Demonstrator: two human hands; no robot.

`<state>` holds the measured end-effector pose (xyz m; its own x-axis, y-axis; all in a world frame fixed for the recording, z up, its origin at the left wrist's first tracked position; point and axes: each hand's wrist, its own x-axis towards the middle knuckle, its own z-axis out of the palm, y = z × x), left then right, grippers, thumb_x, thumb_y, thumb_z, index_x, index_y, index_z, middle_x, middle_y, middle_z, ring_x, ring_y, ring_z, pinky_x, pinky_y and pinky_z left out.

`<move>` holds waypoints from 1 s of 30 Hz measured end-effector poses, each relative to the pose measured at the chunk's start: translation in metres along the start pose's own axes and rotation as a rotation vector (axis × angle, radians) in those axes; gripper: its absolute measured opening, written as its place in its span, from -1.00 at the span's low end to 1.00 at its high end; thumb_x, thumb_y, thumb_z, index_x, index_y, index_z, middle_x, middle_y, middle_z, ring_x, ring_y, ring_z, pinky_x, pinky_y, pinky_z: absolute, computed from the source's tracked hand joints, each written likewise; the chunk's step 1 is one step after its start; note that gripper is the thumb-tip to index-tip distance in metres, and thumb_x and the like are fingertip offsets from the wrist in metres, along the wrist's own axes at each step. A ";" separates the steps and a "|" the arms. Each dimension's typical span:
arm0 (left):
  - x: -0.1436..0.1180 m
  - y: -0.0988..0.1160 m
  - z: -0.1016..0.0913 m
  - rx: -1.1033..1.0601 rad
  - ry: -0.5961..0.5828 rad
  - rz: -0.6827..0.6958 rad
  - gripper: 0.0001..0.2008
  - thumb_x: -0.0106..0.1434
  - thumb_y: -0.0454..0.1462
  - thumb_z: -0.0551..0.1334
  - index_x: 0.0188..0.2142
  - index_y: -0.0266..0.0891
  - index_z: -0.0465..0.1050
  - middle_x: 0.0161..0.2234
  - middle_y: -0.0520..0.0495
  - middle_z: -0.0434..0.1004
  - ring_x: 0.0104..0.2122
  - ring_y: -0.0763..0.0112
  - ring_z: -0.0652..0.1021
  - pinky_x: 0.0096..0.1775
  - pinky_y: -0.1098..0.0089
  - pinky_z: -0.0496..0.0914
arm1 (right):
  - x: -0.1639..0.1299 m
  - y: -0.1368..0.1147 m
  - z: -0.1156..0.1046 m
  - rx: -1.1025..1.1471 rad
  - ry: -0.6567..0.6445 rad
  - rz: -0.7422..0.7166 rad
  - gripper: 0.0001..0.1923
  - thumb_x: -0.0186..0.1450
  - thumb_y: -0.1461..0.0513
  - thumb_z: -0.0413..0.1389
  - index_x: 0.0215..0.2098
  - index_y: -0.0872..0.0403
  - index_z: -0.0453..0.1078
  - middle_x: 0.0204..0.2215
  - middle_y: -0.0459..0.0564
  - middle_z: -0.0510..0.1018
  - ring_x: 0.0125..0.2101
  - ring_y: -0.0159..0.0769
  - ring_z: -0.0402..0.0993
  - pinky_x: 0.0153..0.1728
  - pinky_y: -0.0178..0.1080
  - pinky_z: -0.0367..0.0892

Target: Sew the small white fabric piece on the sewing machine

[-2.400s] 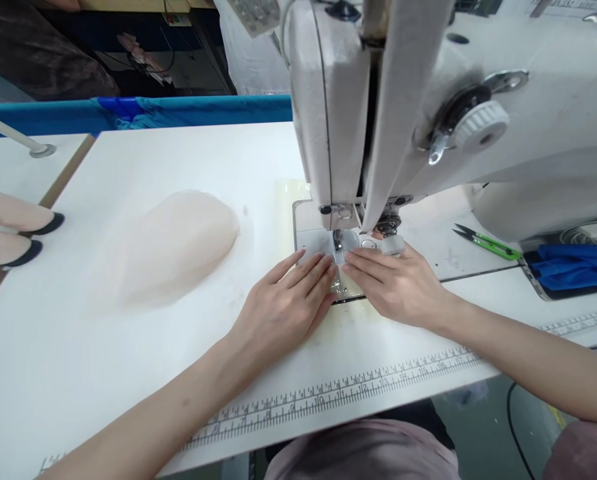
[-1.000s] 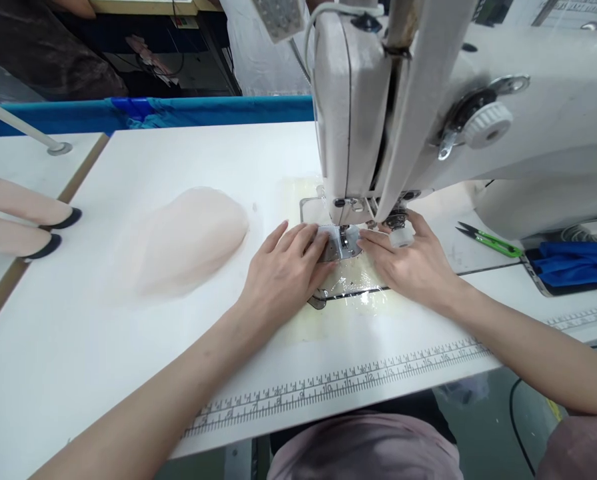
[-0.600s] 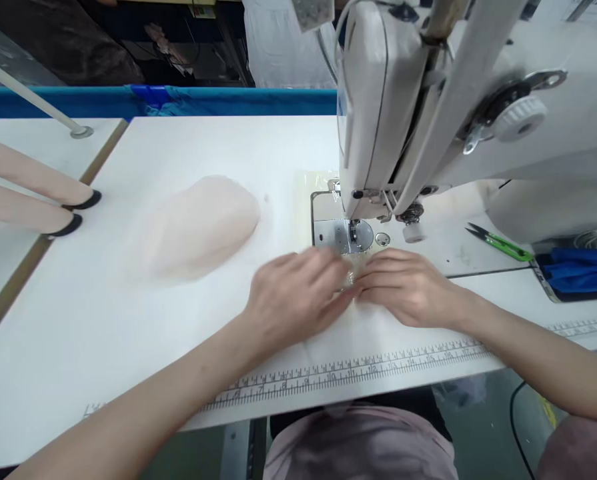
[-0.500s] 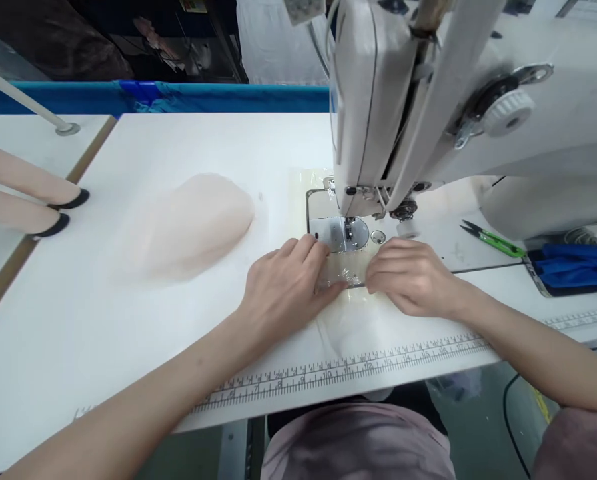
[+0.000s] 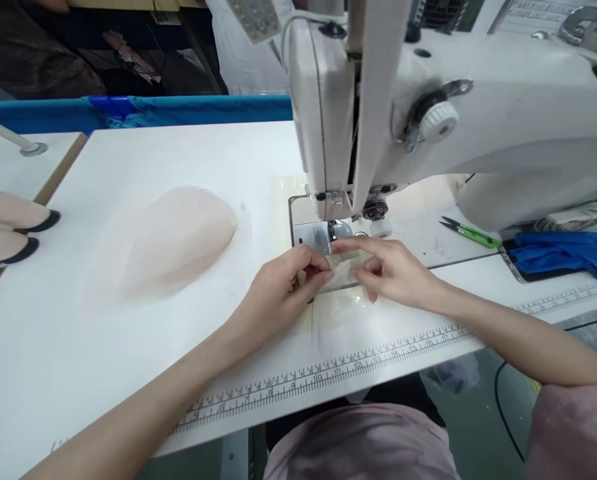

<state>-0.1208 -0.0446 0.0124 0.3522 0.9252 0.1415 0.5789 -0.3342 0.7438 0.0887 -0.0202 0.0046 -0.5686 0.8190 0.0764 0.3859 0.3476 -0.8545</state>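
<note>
My left hand and my right hand both pinch a small sheer, pale piece of fabric just in front of the presser foot of a white sewing machine. The rest of this thin fabric trails toward me over the white table. The fingertips of both hands meet over the metal needle plate.
A heap of sheer pinkish fabric lies left of the machine. Green thread snips and a blue cloth lie at the right. Two beige leg forms with black tips lie at the left edge. A ruler strip runs along the table's front.
Both hands lay flat beside the needle, then drew the fabric back toward me. Now the fingers pinch its edge and hold it just in front of the presser foot.
</note>
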 end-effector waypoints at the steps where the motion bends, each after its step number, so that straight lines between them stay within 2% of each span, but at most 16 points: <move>1: 0.001 0.001 0.000 -0.075 -0.029 0.000 -0.87 0.31 -0.24 0.13 -0.36 -0.19 0.36 -0.44 0.05 0.46 -0.50 0.50 0.42 -0.47 0.44 0.29 | 0.001 -0.001 0.000 0.101 -0.032 0.055 -0.64 0.24 0.36 0.02 0.00 0.10 0.38 -0.22 -0.03 0.58 -0.70 -0.58 0.36 -0.63 -0.40 0.30; 3: 0.002 0.003 -0.001 -0.175 -0.069 -0.038 -0.84 0.32 -0.21 0.11 -0.35 -0.20 0.35 -0.48 0.05 0.41 -0.53 0.50 0.40 -0.49 0.43 0.29 | 0.002 -0.002 0.000 0.223 -0.030 0.116 -0.83 0.25 0.30 0.09 -0.21 0.13 0.46 -0.44 -0.12 0.56 -0.72 -0.54 0.36 -0.69 -0.43 0.25; 5: 0.002 0.006 0.000 -0.187 -0.036 -0.065 -0.83 0.30 -0.15 0.15 -0.32 -0.20 0.33 -0.53 0.09 0.33 -0.56 0.51 0.35 -0.52 0.43 0.25 | 0.002 -0.002 0.002 0.231 0.033 0.112 -0.87 0.24 0.21 0.16 -0.33 0.13 0.48 -0.61 -0.19 0.46 -0.73 -0.53 0.33 -0.70 -0.43 0.20; 7: -0.001 0.011 0.003 -0.135 0.033 -0.054 -0.73 0.19 -0.09 0.27 -0.29 -0.19 0.28 -0.57 0.15 0.23 -0.59 0.52 0.29 -0.55 0.45 0.21 | 0.001 -0.003 0.005 0.169 0.102 0.067 -0.82 0.24 0.15 0.19 -0.40 0.11 0.48 -0.63 -0.20 0.44 -0.72 -0.56 0.27 -0.68 -0.42 0.18; 9: -0.003 0.016 0.006 -0.074 0.054 -0.049 -0.62 0.07 -0.08 0.38 -0.28 -0.18 0.25 -0.60 0.21 0.13 -0.62 0.55 0.23 -0.58 0.48 0.16 | 0.000 -0.005 0.008 0.075 0.127 0.012 -0.79 0.25 0.15 0.19 -0.47 0.11 0.47 -0.61 -0.18 0.45 -0.66 -0.55 0.28 -0.62 -0.41 0.18; 11: -0.005 0.020 0.008 -0.064 0.029 -0.092 -0.69 0.11 -0.16 0.35 -0.29 -0.16 0.24 -0.64 0.24 0.09 -0.67 0.59 0.19 -0.63 0.51 0.11 | -0.001 -0.006 0.010 0.008 0.119 -0.024 -0.77 0.27 0.17 0.18 -0.50 0.11 0.44 -0.58 -0.16 0.47 -0.58 -0.51 0.33 -0.55 -0.40 0.22; 13: -0.004 0.020 0.007 -0.133 0.002 -0.141 -0.83 0.19 -0.25 0.27 -0.33 -0.16 0.26 -0.67 0.24 0.13 -0.72 0.62 0.18 -0.68 0.52 0.09 | -0.001 -0.007 0.009 -0.004 0.104 -0.037 -0.80 0.26 0.16 0.18 -0.46 0.10 0.45 -0.57 -0.16 0.48 -0.56 -0.50 0.35 -0.53 -0.40 0.23; 15: -0.001 0.017 0.003 -0.261 -0.040 -0.194 -0.89 0.20 -0.29 0.25 -0.37 -0.17 0.29 -0.66 0.20 0.25 -0.75 0.63 0.26 -0.70 0.53 0.14 | 0.000 -0.007 0.007 0.035 0.094 -0.023 -0.85 0.24 0.16 0.20 -0.38 0.10 0.46 -0.53 -0.16 0.50 -0.60 -0.53 0.33 -0.58 -0.42 0.22; 19: 0.005 0.009 -0.006 -0.468 -0.154 -0.272 -0.91 0.19 -0.29 0.27 -0.37 -0.21 0.35 -0.54 0.04 0.51 -0.58 0.43 0.55 -0.59 0.47 0.39 | 0.001 -0.007 0.004 0.128 0.081 0.002 -0.93 0.25 0.26 0.16 -0.32 0.12 0.44 -0.47 -0.14 0.52 -0.64 -0.55 0.35 -0.62 -0.43 0.26; 22: 0.003 0.006 -0.004 -0.452 -0.155 -0.230 -0.91 0.19 -0.27 0.27 -0.36 -0.23 0.39 -0.48 -0.02 0.56 -0.48 0.37 0.60 -0.50 0.43 0.47 | 0.000 -0.006 0.004 0.084 0.083 -0.071 -0.94 0.26 0.31 0.14 -0.34 0.10 0.46 -0.47 -0.14 0.53 -0.54 -0.51 0.42 -0.52 -0.42 0.33; 27: -0.005 0.004 0.006 -0.177 -0.065 -0.094 -0.92 0.28 -0.25 0.22 -0.30 -0.19 0.48 -0.55 0.10 0.53 -0.56 0.50 0.54 -0.49 0.48 0.41 | -0.003 -0.005 0.005 -0.144 0.177 -0.277 -0.91 0.27 0.34 0.13 -0.34 0.11 0.49 -0.50 -0.13 0.53 -0.53 -0.51 0.39 -0.51 -0.43 0.30; 30: -0.008 0.004 0.008 -0.026 -0.004 0.042 -0.88 0.31 -0.30 0.18 -0.30 -0.17 0.50 -0.47 0.08 0.58 -0.53 0.52 0.55 -0.49 0.50 0.40 | -0.004 -0.004 0.006 -0.211 0.214 -0.355 -0.91 0.29 0.33 0.12 -0.33 0.10 0.47 -0.52 -0.15 0.52 -0.55 -0.51 0.39 -0.53 -0.45 0.30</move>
<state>-0.1154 -0.0551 0.0090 0.3789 0.9096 0.1704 0.5439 -0.3679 0.7543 0.0854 -0.0281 0.0051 -0.5382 0.7004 0.4688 0.3464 0.6909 -0.6346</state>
